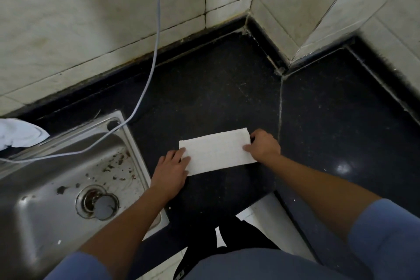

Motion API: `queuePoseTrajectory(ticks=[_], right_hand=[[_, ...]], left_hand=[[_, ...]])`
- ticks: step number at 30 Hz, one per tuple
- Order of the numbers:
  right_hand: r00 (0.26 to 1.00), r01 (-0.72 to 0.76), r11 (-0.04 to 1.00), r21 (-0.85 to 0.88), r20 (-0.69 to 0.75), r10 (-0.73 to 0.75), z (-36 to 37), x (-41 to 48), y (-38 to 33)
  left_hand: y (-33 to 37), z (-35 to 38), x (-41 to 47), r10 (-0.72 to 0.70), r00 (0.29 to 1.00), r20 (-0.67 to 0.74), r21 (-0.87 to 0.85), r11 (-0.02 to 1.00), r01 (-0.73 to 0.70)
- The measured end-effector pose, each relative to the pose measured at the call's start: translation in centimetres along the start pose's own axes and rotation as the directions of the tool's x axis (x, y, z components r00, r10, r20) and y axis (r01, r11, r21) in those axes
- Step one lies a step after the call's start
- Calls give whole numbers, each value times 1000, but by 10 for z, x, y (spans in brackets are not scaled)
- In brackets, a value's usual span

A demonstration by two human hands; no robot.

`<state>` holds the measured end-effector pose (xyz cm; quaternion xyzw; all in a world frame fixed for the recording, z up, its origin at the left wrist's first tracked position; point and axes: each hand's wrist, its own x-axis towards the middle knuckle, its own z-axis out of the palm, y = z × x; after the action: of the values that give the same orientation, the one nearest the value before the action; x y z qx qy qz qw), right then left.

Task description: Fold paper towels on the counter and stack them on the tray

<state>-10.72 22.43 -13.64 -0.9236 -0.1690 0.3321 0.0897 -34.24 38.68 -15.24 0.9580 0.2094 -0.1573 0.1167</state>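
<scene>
A white paper towel (217, 151), folded into a long rectangle, lies flat on the black counter (216, 88) near its front edge. My left hand (171, 170) rests with straight fingers on the towel's left end. At the towel's right end, my right hand (263, 145) has its fingers curled over the short edge and its thumb on top of the paper. No tray is in view.
A steel sink (68, 184) with a dirty basin and drain sits left of the towel. A grey cable (152, 61) hangs down the tiled wall and crosses the sink. A crumpled white cloth (18, 134) lies at the far left. Tiled walls enclose the counter's corner.
</scene>
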Motion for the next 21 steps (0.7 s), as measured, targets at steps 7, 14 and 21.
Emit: queuePoseTrajectory(ticks=[7, 14, 21], right_hand=[[963, -224, 752, 620, 262, 70, -29, -11, -19], [953, -24, 869, 493, 275, -130, 13, -37, -95], [950, 83, 962, 261, 271, -156, 73, -37, -136]], left_hand=[[-13, -4, -26, -129, 985, -112, -162, 981, 110], [-39, -4, -60, -264, 953, -148, -265, 939, 219], [-53, 1, -88, -312, 936, -164, -283, 924, 258]])
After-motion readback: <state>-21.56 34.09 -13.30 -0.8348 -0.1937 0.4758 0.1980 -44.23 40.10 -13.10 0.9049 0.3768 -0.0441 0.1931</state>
